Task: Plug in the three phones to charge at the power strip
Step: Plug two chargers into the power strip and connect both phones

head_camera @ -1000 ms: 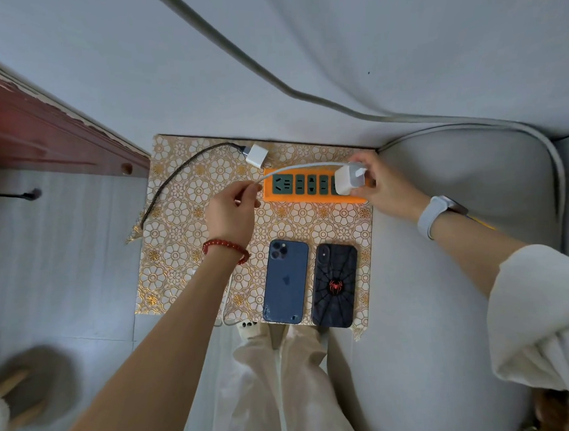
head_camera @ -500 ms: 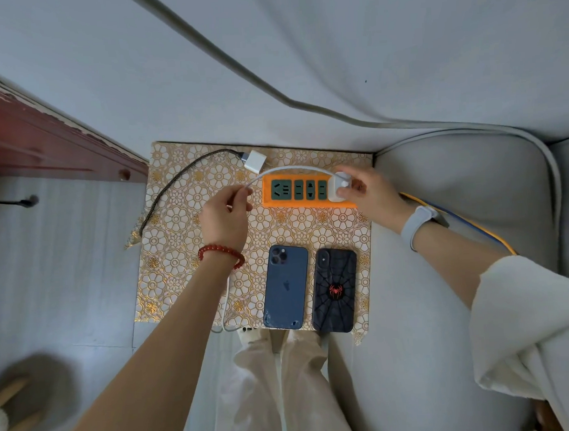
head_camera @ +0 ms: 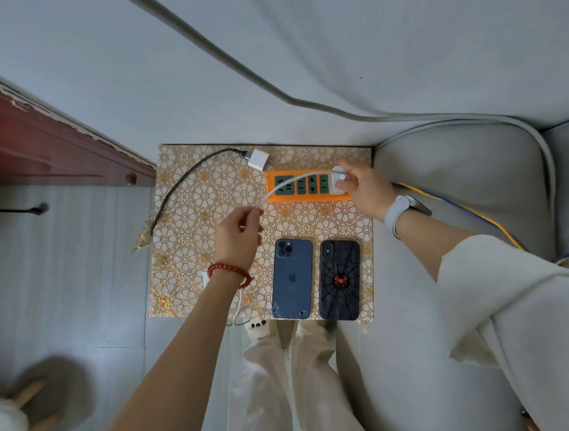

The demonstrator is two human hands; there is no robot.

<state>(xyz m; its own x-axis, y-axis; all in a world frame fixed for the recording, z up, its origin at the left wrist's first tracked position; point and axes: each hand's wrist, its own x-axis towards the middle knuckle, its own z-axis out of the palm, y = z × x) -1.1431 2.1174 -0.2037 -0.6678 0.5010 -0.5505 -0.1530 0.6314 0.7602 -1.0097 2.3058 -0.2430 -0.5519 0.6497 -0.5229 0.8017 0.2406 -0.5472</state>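
Note:
An orange power strip (head_camera: 277,200) with dark sockets lies at the back of a gold floral mat (head_camera: 191,220). My right hand (head_camera: 362,186) grips a white charger plug (head_camera: 337,181) seated at the strip's right end. A white cable (head_camera: 283,187) arcs from that plug across the sockets to my left hand (head_camera: 238,236), which pinches it. Near the mat's front edge lie a blue phone (head_camera: 292,278) and a black spider-case phone (head_camera: 340,280), both face down. A white edge, perhaps a third phone (head_camera: 205,280), shows beside my left wrist.
A second white charger (head_camera: 258,158) with a black braided cable (head_camera: 182,184) lies at the mat's back left. A grey cushion (head_camera: 456,180) adjoins the mat on the right, with yellow and blue wires (head_camera: 474,215) over it. A red wooden frame (head_camera: 42,145) stands left.
My right hand has brought the white plug down onto the strip's right end. My left hand has drawn the cable back toward me, away from the strip.

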